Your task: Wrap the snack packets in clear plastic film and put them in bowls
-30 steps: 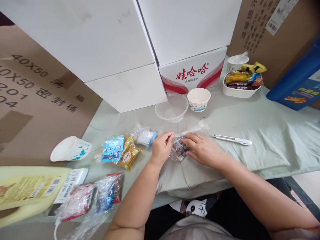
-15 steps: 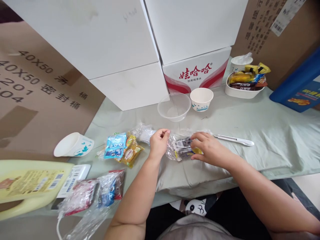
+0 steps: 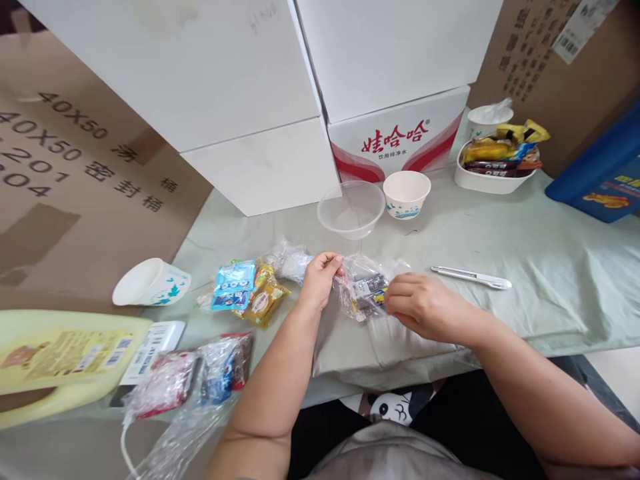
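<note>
A clear plastic bag (image 3: 357, 268) with dark, yellow-marked snack packets (image 3: 367, 293) inside lies on the cloth in front of me. My left hand (image 3: 323, 277) pinches the bag's left edge between thumb and fingers. At the other side, my right hand (image 3: 417, 303) has its fingers closed on the bag's right edge. Left of my left hand are a crumpled clear wrapper (image 3: 290, 260), a blue sachet (image 3: 233, 285) and golden snack packets (image 3: 265, 303). A white utility knife (image 3: 473, 277) lies to the right of my right hand.
Behind the bag stand a clear plastic bowl (image 3: 351, 210) and a paper cup (image 3: 407, 195). A white tub (image 3: 493, 179) of snacks is at the back right. A tipped paper cup (image 3: 150, 283), a yellow jug (image 3: 65, 363) and plastic-wrapped packs (image 3: 165, 383) are at left. White boxes (image 3: 265, 167) wall the back.
My right hand's spread fingers have closed on the bag's right edge. The bag is now lifted and drawn wider between both hands. The view has shifted slightly.
</note>
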### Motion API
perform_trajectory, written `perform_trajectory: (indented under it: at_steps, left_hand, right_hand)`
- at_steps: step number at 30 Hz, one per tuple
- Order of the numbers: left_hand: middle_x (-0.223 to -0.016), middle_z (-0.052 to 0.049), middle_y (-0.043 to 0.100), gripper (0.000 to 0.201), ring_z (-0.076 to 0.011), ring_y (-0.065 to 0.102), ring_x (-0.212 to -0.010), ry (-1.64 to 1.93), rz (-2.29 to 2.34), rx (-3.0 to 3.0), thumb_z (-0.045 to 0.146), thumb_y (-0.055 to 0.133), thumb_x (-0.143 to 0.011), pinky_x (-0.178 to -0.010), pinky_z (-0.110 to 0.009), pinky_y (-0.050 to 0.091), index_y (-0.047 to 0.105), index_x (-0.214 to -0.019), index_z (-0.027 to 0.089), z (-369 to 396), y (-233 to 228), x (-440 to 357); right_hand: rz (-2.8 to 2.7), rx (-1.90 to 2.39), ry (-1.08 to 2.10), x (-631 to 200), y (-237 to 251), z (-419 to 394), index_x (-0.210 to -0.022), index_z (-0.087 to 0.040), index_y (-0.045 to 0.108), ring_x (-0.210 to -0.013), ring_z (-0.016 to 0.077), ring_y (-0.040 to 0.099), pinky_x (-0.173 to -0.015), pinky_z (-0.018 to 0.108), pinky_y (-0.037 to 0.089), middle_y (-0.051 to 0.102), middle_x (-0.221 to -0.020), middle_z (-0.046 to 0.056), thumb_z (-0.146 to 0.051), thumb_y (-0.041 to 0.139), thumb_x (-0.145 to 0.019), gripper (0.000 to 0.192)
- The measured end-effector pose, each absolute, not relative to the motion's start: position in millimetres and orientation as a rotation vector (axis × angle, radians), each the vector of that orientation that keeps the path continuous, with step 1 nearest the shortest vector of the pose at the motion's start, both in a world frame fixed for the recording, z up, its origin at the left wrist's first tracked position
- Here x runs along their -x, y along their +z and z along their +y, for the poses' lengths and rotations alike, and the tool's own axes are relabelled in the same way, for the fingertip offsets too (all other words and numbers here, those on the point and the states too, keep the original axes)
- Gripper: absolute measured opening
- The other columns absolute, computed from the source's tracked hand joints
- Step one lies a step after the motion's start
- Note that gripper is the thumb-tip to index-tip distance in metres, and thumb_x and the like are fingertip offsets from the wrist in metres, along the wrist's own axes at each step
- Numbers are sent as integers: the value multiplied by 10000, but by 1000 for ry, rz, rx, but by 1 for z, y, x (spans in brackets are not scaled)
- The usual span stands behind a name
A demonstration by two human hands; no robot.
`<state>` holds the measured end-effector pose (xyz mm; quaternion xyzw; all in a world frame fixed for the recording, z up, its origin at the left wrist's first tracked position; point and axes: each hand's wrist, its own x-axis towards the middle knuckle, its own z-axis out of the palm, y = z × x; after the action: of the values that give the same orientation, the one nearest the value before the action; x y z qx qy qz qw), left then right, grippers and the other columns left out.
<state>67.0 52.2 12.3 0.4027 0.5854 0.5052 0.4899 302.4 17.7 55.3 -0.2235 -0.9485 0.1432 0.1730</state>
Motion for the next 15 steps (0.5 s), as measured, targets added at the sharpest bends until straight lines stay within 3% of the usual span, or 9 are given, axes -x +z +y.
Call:
perform_trajectory:
  at_steps: [3, 6, 11, 13, 15]
  left_hand:
    - [-507, 76, 512, 401, -91, 501, -402, 1225, 1463, -983, 510, 740, -638, -429, -206, 393, 518, -737, 191, 54, 10, -66]
    - [-502, 78, 501, 331, -71, 422, -378, 1218, 1527, -1032, 471, 701, -697, -401, -190, 321, 529, -746, 193, 54, 9, -65]
    - [-487, 60, 514, 183, -84, 406, -416, 1137, 1647, -1184, 338, 693, -706, -439, -199, 300, 590, -671, 190, 53, 7, -61]
    - [-530, 43, 547, 133, -103, 456, -483, 1123, 1724, -1279, 285, 708, -691, -499, -213, 350, 614, -664, 195, 52, 7, -60]
    - [-638, 23, 596, 88, -116, 497, -547, 1166, 1829, -1485, 246, 704, -696, -583, -239, 412, 646, -741, 198, 49, 9, -62]
  right_hand:
    - [-2894, 720, 528, -304, 61, 9, -734, -212, 665, -737, 177, 579, -715, 315, 398, 668, -745, 22, -92, 533, -837, 205]
    - [-3021, 1046, 602, -309, 60, 5, -699, -226, 693, -715, 197, 630, -648, 309, 388, 697, -731, 30, -149, 604, -787, 146]
    - [-2883, 1389, 449, -312, 59, 3, -878, -219, 713, -647, 208, 648, -565, 305, 385, 707, -736, 55, -149, 488, -892, 236]
    - [-2767, 1317, 388, -307, 58, 4, -988, -205, 694, -729, 207, 663, -614, 308, 438, 718, -844, 65, -102, 471, -893, 264]
    - [-2718, 1093, 396, -301, 53, 6, -1085, -194, 671, -949, 220, 655, -776, 323, 490, 707, -1035, 84, -89, 506, -880, 284]
